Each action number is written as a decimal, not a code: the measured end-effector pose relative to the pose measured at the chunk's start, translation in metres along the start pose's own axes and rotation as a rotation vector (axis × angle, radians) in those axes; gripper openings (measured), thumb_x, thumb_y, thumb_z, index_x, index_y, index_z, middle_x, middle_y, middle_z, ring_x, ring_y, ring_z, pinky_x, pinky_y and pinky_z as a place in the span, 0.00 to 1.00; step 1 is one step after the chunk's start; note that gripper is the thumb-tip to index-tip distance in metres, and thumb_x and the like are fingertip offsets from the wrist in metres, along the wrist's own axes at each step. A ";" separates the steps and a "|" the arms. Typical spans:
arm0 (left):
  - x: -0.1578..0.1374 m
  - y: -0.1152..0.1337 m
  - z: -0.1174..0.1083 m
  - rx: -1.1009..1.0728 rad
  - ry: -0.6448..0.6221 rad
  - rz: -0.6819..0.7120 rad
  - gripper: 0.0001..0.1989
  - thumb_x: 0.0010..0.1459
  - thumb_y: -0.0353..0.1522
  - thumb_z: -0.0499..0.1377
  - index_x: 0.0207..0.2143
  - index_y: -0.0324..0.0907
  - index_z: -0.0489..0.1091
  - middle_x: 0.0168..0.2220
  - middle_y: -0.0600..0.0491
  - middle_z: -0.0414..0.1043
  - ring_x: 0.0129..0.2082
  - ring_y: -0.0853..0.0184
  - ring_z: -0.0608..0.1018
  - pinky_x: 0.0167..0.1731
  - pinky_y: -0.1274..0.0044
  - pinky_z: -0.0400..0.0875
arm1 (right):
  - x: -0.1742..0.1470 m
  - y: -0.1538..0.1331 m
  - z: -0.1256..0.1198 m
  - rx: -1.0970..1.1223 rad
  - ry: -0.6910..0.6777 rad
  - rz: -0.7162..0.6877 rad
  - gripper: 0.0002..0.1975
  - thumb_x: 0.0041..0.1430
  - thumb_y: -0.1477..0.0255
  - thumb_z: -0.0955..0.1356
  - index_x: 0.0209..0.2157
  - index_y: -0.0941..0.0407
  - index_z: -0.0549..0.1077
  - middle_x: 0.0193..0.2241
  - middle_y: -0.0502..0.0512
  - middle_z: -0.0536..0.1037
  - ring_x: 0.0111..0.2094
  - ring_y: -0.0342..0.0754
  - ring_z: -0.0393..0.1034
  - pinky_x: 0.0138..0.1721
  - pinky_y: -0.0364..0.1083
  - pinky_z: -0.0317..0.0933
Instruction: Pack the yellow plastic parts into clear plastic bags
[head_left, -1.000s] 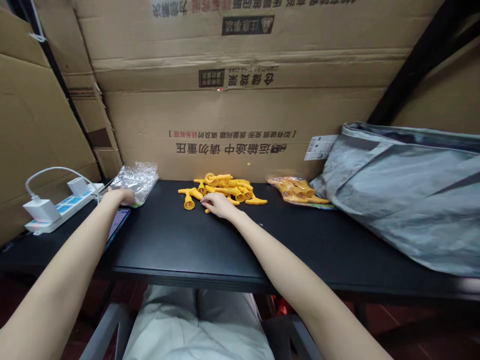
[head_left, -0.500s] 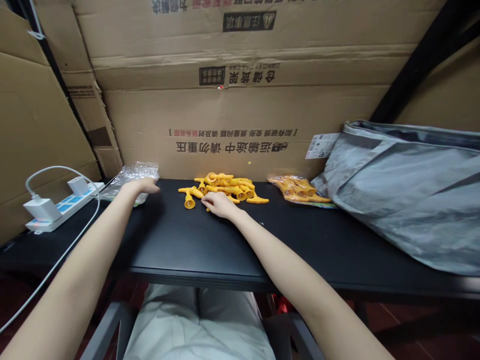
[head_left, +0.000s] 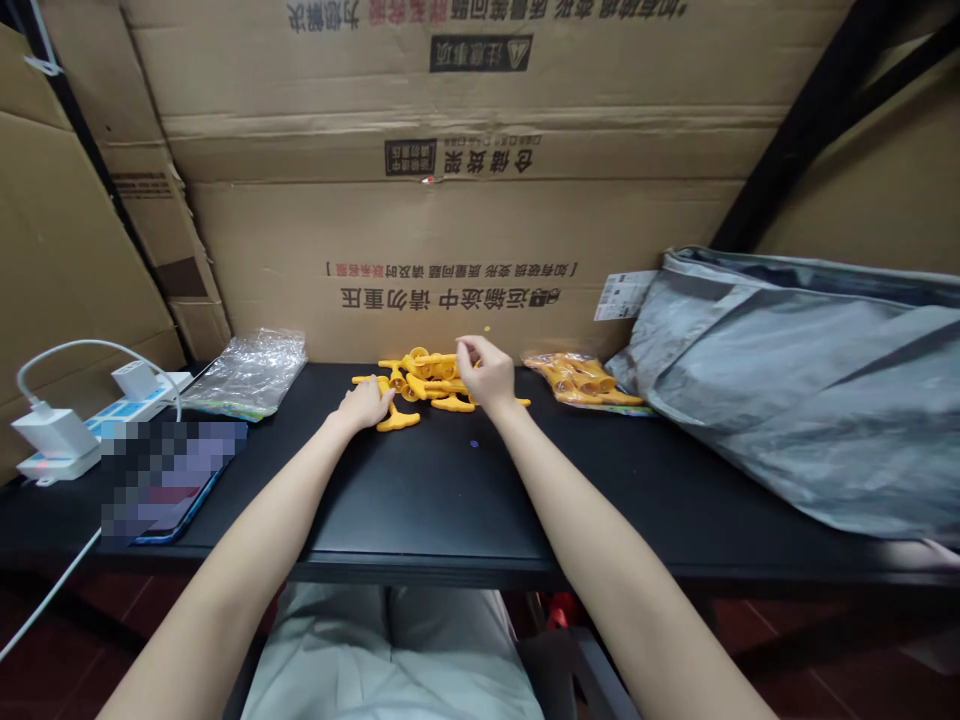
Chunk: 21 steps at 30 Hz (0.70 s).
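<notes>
A loose pile of yellow plastic T-shaped pieces with funnel-like ends (head_left: 435, 386) lies at the back of the black table. At the pile's left edge, my left hand (head_left: 364, 404) is closed around one yellow T-shaped piece (head_left: 382, 383), its fingers partly covering it. Another yellow piece (head_left: 399, 420) lies just beside that hand. My right hand (head_left: 489, 374) is raised over the pile's right end, with fingers curled and pinched together. Whether anything sits in that pinch is hidden.
To the left lie a clear plastic bag (head_left: 259, 370), a phone (head_left: 199, 490) and a white power strip (head_left: 146, 400) with a charger cable. On the right are a bagged set of yellow pieces (head_left: 581, 377) and a large grey bag (head_left: 810, 390). Cardboard (head_left: 442, 230) stands behind.
My left hand has moved right, from the clear plastic bag to the pile, and closed on a piece. The right hand has risen and shifted right. The view has turned slightly.
</notes>
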<state>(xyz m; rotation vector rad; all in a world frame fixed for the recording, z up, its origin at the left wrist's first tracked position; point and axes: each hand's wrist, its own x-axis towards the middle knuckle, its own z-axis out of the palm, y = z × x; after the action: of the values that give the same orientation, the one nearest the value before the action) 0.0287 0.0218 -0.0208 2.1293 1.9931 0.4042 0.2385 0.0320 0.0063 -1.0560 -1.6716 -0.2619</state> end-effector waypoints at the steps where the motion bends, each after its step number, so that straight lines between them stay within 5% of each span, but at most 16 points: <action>1: 0.000 -0.002 0.003 -0.032 0.032 0.005 0.33 0.62 0.44 0.41 0.61 0.29 0.51 0.61 0.33 0.54 0.61 0.52 0.60 0.57 0.64 0.57 | 0.006 0.009 -0.003 -0.022 0.040 0.057 0.14 0.60 0.69 0.58 0.37 0.58 0.73 0.31 0.56 0.77 0.27 0.45 0.70 0.34 0.43 0.63; 4: -0.001 -0.004 0.009 -0.097 0.102 0.015 0.33 0.62 0.43 0.41 0.62 0.30 0.49 0.64 0.34 0.48 0.64 0.54 0.54 0.58 0.65 0.54 | 0.019 0.039 -0.014 -0.126 0.064 0.258 0.15 0.59 0.72 0.57 0.43 0.60 0.70 0.37 0.61 0.76 0.35 0.48 0.70 0.41 0.47 0.63; 8: -0.006 -0.001 0.009 -0.109 0.134 0.101 0.37 0.60 0.48 0.45 0.64 0.34 0.45 0.66 0.37 0.38 0.66 0.51 0.44 0.60 0.57 0.47 | 0.020 0.080 -0.029 -0.434 -0.164 0.489 0.20 0.55 0.75 0.61 0.50 0.65 0.65 0.50 0.71 0.68 0.52 0.58 0.62 0.51 0.53 0.56; 14: -0.017 -0.002 0.000 -0.014 0.093 0.340 0.50 0.45 0.59 0.54 0.65 0.44 0.44 0.67 0.41 0.33 0.66 0.49 0.37 0.59 0.50 0.38 | -0.002 0.124 -0.051 -0.757 -0.384 0.821 0.35 0.54 0.63 0.66 0.60 0.66 0.56 0.62 0.74 0.51 0.63 0.69 0.41 0.55 0.64 0.48; 16: -0.017 -0.004 -0.001 -0.008 0.055 0.396 0.54 0.41 0.58 0.58 0.65 0.44 0.43 0.67 0.42 0.34 0.66 0.49 0.37 0.59 0.51 0.40 | -0.008 0.134 -0.054 -0.759 -0.437 0.931 0.38 0.53 0.60 0.66 0.62 0.63 0.54 0.62 0.74 0.51 0.61 0.71 0.45 0.52 0.65 0.51; 19: -0.016 -0.006 0.001 -0.025 0.026 0.434 0.51 0.42 0.54 0.61 0.64 0.43 0.48 0.66 0.41 0.43 0.66 0.52 0.44 0.61 0.57 0.45 | -0.014 0.145 -0.055 -0.774 -0.512 0.947 0.32 0.56 0.61 0.65 0.61 0.57 0.58 0.60 0.73 0.57 0.59 0.70 0.52 0.51 0.65 0.53; 21: -0.014 -0.006 0.003 -0.038 0.034 0.447 0.43 0.46 0.51 0.61 0.61 0.42 0.55 0.65 0.41 0.49 0.65 0.54 0.51 0.61 0.62 0.49 | -0.015 0.148 -0.053 -0.798 -0.570 0.819 0.28 0.57 0.65 0.62 0.59 0.58 0.61 0.57 0.76 0.60 0.57 0.71 0.56 0.49 0.66 0.55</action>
<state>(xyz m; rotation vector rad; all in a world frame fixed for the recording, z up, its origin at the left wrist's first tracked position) 0.0227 0.0082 -0.0264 2.5505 1.4945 0.5414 0.3845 0.0762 -0.0348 -2.4985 -1.4528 -0.0731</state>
